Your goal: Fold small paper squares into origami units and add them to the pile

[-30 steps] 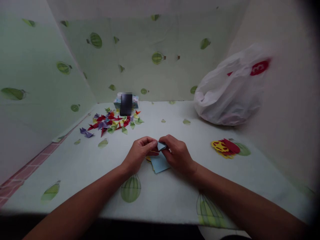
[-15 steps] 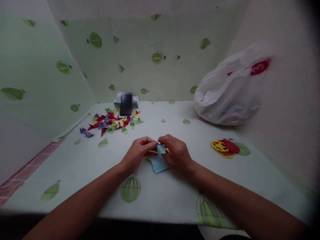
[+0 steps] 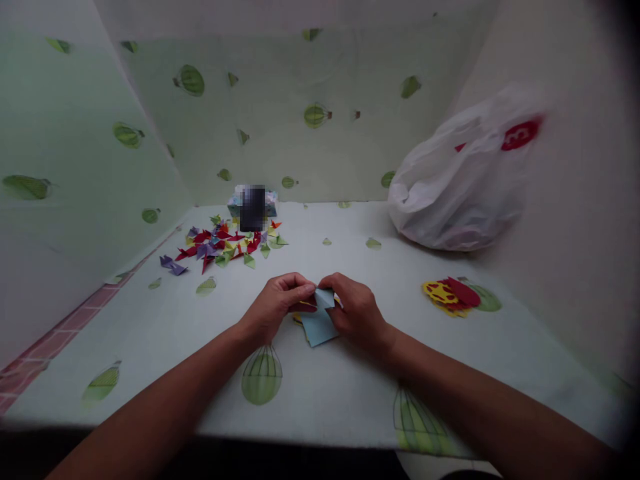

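Observation:
Between my two hands is a small folded piece of light blue origami paper (image 3: 325, 299), held just above the table. My left hand (image 3: 280, 303) pinches its left corner between thumb and forefinger. The fingers of my right hand (image 3: 357, 310) are closed on its right side. Under it lies a flat light blue paper square (image 3: 319, 327), partly covered by my right fingers. Yellow and dark red cut paper (image 3: 298, 319) peeks out beneath the square and my left fingers.
Several colourful folded paper cranes (image 3: 225, 243) lie in a pile at the back left, before a dark phone (image 3: 253, 210) leaning on a tissue box (image 3: 272, 202). A white plastic bag (image 3: 460, 187) stands back right. Yellow and red paper cutouts (image 3: 450, 297) lie on the right.
My right fingers have shifted slightly to the right and down along the folded blue paper, showing more of its pointed shape. My left hand stays almost still.

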The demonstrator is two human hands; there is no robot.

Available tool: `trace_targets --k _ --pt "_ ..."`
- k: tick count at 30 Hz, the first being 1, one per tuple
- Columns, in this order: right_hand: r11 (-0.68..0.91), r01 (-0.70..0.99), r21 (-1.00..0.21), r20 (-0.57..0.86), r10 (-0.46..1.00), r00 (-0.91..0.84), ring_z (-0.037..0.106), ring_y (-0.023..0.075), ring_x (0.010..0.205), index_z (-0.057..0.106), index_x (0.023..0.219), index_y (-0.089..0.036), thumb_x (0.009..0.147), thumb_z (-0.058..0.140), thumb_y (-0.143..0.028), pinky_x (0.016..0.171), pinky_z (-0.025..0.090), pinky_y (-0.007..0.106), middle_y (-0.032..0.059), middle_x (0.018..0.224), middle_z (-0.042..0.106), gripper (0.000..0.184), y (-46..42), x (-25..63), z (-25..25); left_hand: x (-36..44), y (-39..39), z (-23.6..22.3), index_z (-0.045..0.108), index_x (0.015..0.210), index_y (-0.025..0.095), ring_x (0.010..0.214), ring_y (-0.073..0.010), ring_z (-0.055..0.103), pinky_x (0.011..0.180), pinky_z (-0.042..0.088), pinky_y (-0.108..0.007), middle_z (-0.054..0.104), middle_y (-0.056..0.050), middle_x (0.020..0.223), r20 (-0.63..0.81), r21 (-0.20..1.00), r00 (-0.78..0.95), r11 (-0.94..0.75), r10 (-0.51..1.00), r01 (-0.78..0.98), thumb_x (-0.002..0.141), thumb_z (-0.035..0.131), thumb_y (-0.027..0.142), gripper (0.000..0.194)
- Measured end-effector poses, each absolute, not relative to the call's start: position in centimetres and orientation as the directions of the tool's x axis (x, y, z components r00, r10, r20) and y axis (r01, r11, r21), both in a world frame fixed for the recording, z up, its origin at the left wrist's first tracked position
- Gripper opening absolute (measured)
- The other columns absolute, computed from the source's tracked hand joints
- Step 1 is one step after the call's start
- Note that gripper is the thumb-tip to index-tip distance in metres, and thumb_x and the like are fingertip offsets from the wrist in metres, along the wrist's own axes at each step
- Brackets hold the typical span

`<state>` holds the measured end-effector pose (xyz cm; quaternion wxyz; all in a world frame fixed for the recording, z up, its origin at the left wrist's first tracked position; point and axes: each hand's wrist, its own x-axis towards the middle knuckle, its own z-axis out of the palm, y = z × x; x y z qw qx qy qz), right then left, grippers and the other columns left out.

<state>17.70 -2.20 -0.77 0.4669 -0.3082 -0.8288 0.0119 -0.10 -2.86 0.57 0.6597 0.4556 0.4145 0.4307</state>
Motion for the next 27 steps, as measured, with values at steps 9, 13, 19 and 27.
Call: trace_targets --k 9,13,19,27 --pt "0.813 0.510 -0.280 0.780 0.503 -0.373 0.056 0.0161 0.062 0.053 0.088 -0.020 0.080 0.043 -0.005 0.058 0.041 0.026 0.0039 0.074 0.063 0.020 -1.96 17.65 -0.75 -0.24 -2.62 0.44 0.066 0.074 0.014 0.068 -0.0112 0.062 0.074 0.050 -0.027 0.067 -0.001 0.070 -0.174 0.956 0.283 0.231 0.943 -0.182 0.074 0.080 0.034 0.025" --pt "0.804 0.516 -0.295 0.768 0.521 -0.373 0.056 0.0161 0.062 0.054 0.087 -0.020 0.076 0.041 -0.003 0.058 0.042 0.026 0.0042 0.073 0.065 0.024 -1.68 17.77 -1.02 -0.31 -2.50 0.39 0.067 0.075 0.013 0.068 -0.0111 0.062 0.074 0.049 -0.027 0.067 -0.002 0.070 -0.162 0.961 0.266 0.213 0.950 -0.175 0.074 0.080 0.034 0.024" --pt "0.801 0.476 -0.364 0.740 0.559 -0.374 0.059 0.0159 0.066 0.055 0.088 -0.019 0.073 0.040 -0.003 0.061 0.043 0.025 0.0047 0.077 0.066 0.026 -1.76 17.82 -1.05 -0.26 -2.43 0.50 0.068 0.078 0.013 0.067 -0.0109 0.061 0.073 0.049 -0.027 0.066 -0.001 0.069 -0.139 0.969 0.263 0.187 0.955 -0.165 0.075 0.079 0.035 0.024" --pt "0.741 0.443 -0.505 0.642 0.665 -0.381 0.053 0.0131 0.058 0.057 0.082 -0.018 0.074 0.042 -0.006 0.056 0.038 0.024 0.0022 0.069 0.063 0.021 -1.38 17.97 -0.99 -0.32 -2.30 0.21 0.068 0.079 0.014 0.068 -0.0119 0.061 0.075 0.049 -0.028 0.066 -0.002 0.070 -0.145 0.979 0.251 0.176 0.957 -0.106 0.075 0.077 0.037 0.025"
